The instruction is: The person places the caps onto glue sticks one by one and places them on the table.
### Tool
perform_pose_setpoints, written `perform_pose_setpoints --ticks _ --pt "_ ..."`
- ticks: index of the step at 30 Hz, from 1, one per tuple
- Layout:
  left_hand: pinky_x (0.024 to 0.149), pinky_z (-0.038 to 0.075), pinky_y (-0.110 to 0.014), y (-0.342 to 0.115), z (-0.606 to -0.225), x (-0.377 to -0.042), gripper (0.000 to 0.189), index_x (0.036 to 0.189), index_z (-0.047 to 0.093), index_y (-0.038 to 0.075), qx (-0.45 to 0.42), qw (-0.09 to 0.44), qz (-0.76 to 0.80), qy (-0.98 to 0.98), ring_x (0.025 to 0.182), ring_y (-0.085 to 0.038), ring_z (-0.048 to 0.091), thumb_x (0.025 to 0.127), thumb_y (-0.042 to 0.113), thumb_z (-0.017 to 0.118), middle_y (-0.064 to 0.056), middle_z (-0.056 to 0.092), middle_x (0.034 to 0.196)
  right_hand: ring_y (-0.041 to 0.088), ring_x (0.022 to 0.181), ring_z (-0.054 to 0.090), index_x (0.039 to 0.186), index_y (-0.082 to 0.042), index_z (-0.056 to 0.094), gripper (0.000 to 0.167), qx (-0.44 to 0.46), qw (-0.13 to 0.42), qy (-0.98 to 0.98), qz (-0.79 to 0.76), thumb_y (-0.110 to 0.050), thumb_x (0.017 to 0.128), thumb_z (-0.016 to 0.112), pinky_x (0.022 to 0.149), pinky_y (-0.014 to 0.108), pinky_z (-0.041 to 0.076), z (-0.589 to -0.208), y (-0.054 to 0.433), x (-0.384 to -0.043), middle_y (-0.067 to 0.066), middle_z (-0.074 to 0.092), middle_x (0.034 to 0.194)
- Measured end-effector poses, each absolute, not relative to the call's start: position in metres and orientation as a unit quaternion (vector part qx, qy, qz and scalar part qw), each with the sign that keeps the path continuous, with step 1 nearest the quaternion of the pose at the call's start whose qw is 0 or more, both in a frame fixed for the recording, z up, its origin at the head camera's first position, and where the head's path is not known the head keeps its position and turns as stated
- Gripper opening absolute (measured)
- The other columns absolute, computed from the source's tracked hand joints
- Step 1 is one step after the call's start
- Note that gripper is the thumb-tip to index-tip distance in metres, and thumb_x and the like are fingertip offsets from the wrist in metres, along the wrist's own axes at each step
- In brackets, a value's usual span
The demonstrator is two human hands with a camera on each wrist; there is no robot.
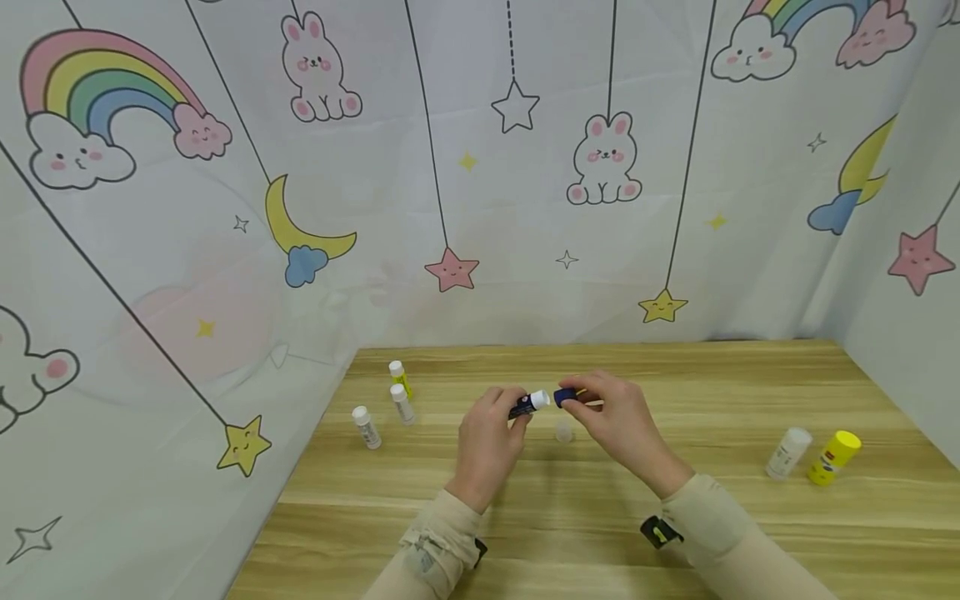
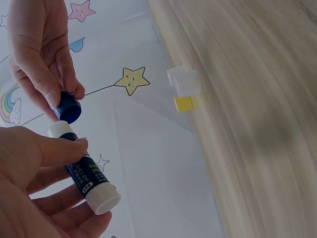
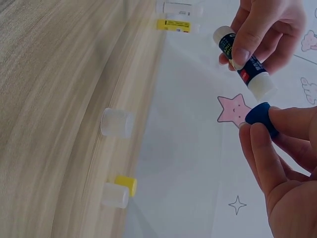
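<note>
Glue stick (image 1: 529, 405) up over the middle of the table (image 1: 585, 542), dark blue with white ends, and the left hand (image 1: 486, 440) grips it round the body, thumb on one side, fingers curled on the other! Right hand (image 1: 618, 421) has the dark blue cap (image 1: 566, 397) in a pinch, just beside the stick's right end, hollow side facing it. Behind them a clear cap (image 3: 117, 123) sits on the table, with a yellow cap (image 3: 127, 184) to its right. Over on the left, two white sticks (image 1: 367, 427) stand nearer than a yellow-bodied stick (image 1: 405, 385); right side, a white tube (image 1: 784, 458) beside a bright yellow tube (image 1: 834, 458).
</note>
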State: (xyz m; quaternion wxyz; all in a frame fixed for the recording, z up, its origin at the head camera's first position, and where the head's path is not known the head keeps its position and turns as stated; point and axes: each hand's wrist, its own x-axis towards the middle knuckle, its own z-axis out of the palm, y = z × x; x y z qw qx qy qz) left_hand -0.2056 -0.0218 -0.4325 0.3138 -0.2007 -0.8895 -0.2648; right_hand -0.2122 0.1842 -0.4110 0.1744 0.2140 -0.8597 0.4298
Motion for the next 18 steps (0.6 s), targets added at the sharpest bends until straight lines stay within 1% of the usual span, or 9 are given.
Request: perform_pose_setpoints --ticks 5,12,18 --pt "0.071 0.057 -0.032 -0.0198 -0.4321 -0.2047 0.026 0.106 0.071 0.013 -0.204 0.312 -0.265 -0.889 0.085 -0.015 0.068 0.083 0.012 0.085 -0.001 0.068 0.097 0.012 0.086 0.071 0.112 -0.013 0.075 0.023 0.213 0.173 -0.86 0.43 -0.012 0.09 0.077 0.073 0.026 0.058 -0.4113 0.1833 -0.2127 0.0 0.071 0.106" --pt "0.07 0.057 -0.031 -0.0179 -0.4319 -0.2035 0.026 0.106 0.071 0.013 -0.204 0.306 -0.262 -0.892 0.084 -0.014 0.067 0.084 0.012 0.084 0.0 0.067 0.097 0.011 0.086 0.072 0.112 -0.014 0.075 0.023 0.201 0.155 -0.861 0.441 -0.013 0.09 0.078 0.071 0.025 0.058 -0.4139 0.1829 -0.2129 -0.002 0.07 0.105" --pt "0.07 0.057 -0.032 -0.0173 -0.4332 -0.2035 0.025 0.106 0.071 0.014 -0.204 0.307 -0.26 -0.893 0.083 -0.014 0.067 0.084 0.013 0.083 0.0 0.067 0.097 0.012 0.087 0.073 0.112 -0.014 0.075 0.023 0.2 0.155 -0.856 0.451 -0.011 0.089 0.078 0.07 0.025 0.058 -0.4155 0.1825 -0.2125 -0.002 0.07 0.105"
